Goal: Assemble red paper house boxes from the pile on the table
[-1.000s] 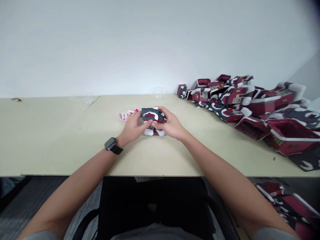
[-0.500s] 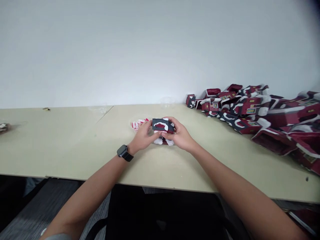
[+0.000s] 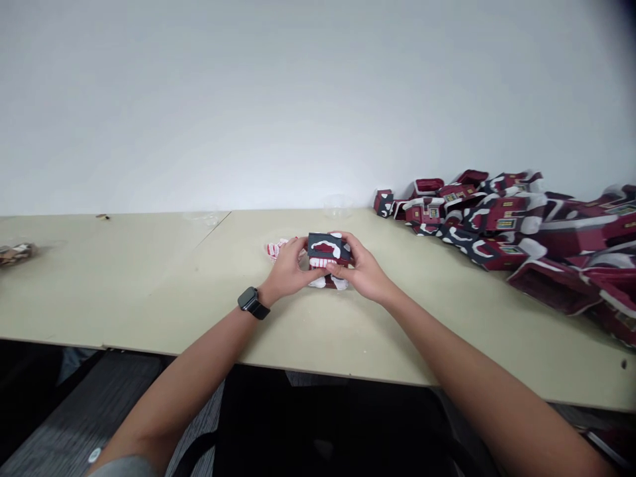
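Observation:
A small cardboard house box (image 3: 328, 253), dark red with a black and white snowy roof, sits between both hands in the middle of the beige table (image 3: 149, 291). My left hand (image 3: 288, 270), with a black watch on its wrist, grips the box's left side. On the right side my right hand (image 3: 362, 270) is closed on it, fingers pressing the front and top. Red and white striped wrapped pieces (image 3: 276, 248) lie just behind my left hand.
A large pile of similar red, black and white house boxes (image 3: 497, 218) fills the table's right side up to the wall. A clear plastic cup (image 3: 338, 204) stands at the back. A small item (image 3: 14, 253) lies at the far left. A dark chair is below the table edge.
The view has shifted left and slightly up. Both hands stay on the box, which has tilted a little, and the fingers have shifted on its roof and front.

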The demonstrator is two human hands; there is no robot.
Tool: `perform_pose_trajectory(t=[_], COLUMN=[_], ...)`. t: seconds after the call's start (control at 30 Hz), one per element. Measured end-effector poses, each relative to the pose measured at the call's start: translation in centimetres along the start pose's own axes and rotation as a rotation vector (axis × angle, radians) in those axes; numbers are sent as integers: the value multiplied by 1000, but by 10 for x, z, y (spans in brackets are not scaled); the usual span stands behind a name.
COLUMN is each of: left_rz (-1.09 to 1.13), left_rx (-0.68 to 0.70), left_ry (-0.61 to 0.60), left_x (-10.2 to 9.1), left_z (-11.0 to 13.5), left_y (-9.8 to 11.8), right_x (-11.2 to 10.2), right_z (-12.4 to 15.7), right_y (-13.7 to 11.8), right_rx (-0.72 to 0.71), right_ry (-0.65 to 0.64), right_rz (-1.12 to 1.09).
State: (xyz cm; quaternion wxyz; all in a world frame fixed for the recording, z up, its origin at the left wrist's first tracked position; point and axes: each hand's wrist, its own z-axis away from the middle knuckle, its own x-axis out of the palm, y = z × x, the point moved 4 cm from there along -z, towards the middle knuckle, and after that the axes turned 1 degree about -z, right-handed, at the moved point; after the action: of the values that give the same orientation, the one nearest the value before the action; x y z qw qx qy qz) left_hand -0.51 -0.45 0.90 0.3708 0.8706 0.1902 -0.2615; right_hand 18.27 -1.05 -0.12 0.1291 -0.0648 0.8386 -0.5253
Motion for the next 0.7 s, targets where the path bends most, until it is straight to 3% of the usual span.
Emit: perform_pose_trajectory(t=[0.13, 0.3, 0.43, 0.6, 0.7], left_rz=[-62, -351, -432, -524, -473], left_rx=[19, 52, -120, -425, -555], left_ry=[154, 520, 813, 931, 984], left_x=[-11, -52, -108, -171, -185], left_z=[4, 5, 3, 17, 29], left_y=[2, -5, -40, -102, -133], right_x=[-1, -11, -17, -15, -13], right_z=[1, 0, -3, -5, -4], right_y=[-2, -1, 5, 12, 13], right_rx=[-52, -67, -52, -24, -26], right_ry=[33, 163, 212, 229, 226], right_rz=[-20, 22, 9, 30, 48])
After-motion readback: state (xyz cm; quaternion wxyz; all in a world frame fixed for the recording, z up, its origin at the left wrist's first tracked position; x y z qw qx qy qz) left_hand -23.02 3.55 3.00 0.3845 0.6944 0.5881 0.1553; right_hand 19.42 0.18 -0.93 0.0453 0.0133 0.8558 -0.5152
